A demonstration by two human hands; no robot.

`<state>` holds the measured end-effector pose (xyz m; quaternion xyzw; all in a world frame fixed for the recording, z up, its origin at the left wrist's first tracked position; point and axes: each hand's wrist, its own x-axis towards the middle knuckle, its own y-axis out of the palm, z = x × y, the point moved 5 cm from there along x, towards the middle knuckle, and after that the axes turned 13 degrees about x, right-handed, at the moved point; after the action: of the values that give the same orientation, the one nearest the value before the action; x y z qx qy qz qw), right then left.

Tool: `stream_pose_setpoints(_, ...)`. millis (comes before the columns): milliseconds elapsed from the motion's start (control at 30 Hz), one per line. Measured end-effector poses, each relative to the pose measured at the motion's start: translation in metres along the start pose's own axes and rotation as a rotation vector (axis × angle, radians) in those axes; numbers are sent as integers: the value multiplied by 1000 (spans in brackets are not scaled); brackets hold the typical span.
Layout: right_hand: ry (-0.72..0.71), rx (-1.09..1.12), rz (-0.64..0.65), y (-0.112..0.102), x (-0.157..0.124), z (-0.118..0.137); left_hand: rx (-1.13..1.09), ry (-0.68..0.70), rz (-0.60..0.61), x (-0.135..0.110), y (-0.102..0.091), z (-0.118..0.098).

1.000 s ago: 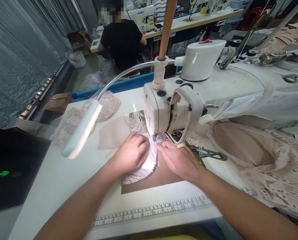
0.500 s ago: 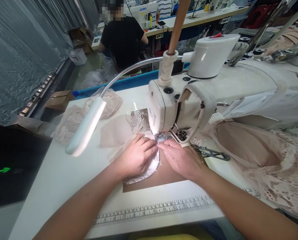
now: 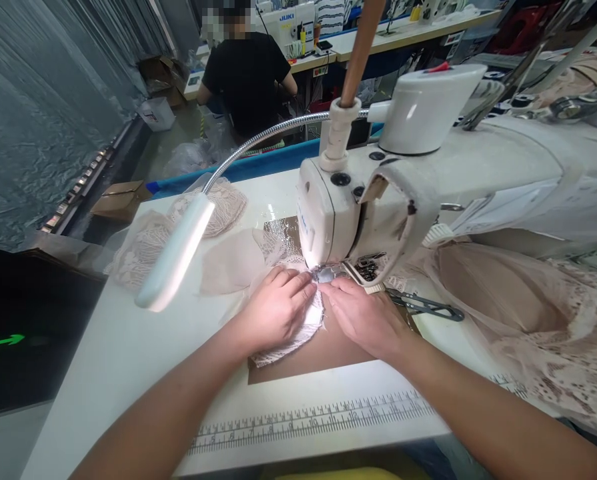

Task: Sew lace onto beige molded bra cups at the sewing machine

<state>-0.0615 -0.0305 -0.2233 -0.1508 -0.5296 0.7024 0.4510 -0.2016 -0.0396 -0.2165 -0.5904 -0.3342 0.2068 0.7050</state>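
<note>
The grip of the left hand [image 3: 278, 310] is laid unclenched over the lace piece [image 3: 312, 323] at frame centre, apparently so it is kept flat; the right hand [image 3: 361, 313] is placed at its edge, perhaps for steadying near the presser foot [image 3: 323, 274]; whether anything is pinched there cannot be told.

Pale, curved-edged lace piece [image 3: 306, 331]

Left forearm [image 3: 178, 393]: bare, extended forward and inward.
Right forearm [image 3: 493, 407]: bare, extended forward and inward.
Left hand [image 3: 277, 308]: palm down, fingers close together, lightly bent.
Right hand [image 3: 362, 315]: palm down, fingers directed inward.
Fingertips [image 3: 308, 288]: left and right sets near each other.
Grip: concealed beneath both hands.
</note>
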Motion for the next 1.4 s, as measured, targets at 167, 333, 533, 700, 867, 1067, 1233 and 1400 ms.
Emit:
stream_pose_setpoints(167,-14,41,-29,-1,-2,-2,27,-5,20,-1,0,5)
stream_pose_setpoints(333,-66,108,19,-1,-3,-3,35,49,12,-4,2,2)
stream_pose_setpoints(533,-107,117,30,1,-3,0,-9,82,29,-5,4,3)
stream_pose_setpoints(700,-50,74,37,3,-3,0,-2,57,29,-3,4,4)
stream_pose_setpoints(867,-47,92,35,3,-2,-2,-1,63,56,-3,3,3)
stream_pose_setpoints(1067,-42,109,23,0,-2,-3,-4,34,76,-2,4,7)
stream_pose_setpoints(1233,-27,94,49,4,-2,-5,-2,-11,70,-2,3,12)
stream_pose_setpoints(1400,13,83,85,6,-1,-4,17,-53,118,-4,3,15)
